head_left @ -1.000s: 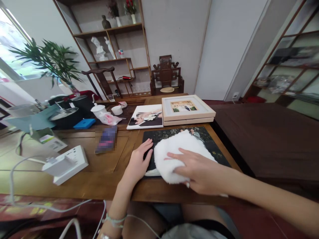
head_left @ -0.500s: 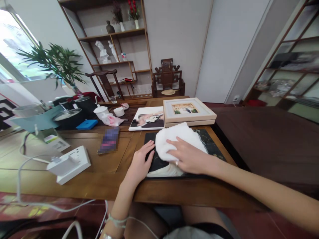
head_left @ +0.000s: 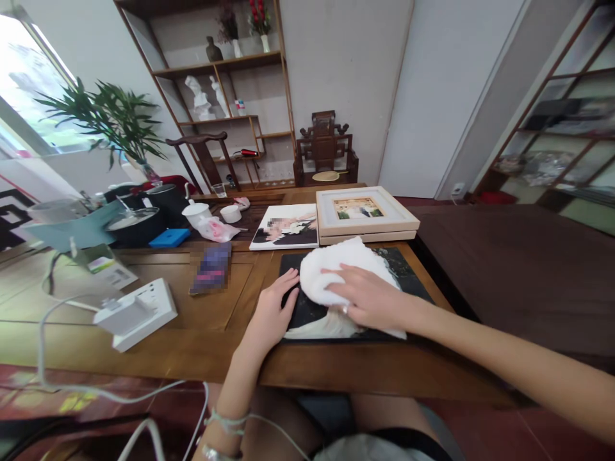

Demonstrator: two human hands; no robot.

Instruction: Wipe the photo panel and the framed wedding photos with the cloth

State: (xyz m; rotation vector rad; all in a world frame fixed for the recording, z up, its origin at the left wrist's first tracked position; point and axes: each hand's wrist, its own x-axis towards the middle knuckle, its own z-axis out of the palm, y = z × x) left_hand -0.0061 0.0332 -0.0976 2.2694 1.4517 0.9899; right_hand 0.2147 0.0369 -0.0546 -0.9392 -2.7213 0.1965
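Observation:
A dark photo panel [head_left: 312,315] with a pale, dress-like shape along its lower part lies flat at the table's near edge. On top of it is a bunched white cloth [head_left: 319,282], which covers much of the picture. My right hand [head_left: 372,298] presses on this cloth, fingers bent into its folds, a ring on one finger. At the panel's left edge rests my left hand [head_left: 276,307], its fingers stretched out and thumb apart, with nothing in it.
Behind the panel lie a photo print [head_left: 286,227] and stacked light wooden frames [head_left: 368,214]. To the left are a white power strip [head_left: 144,314] with cables, a phone-like object [head_left: 211,269], a blue box [head_left: 169,238], a white teapot [head_left: 196,212] and a black pot [head_left: 137,221].
My right hand has shifted slightly with the cloth across the panel, and more of the pale lower part of the picture shows beneath it. My left hand stays at the panel's edge.

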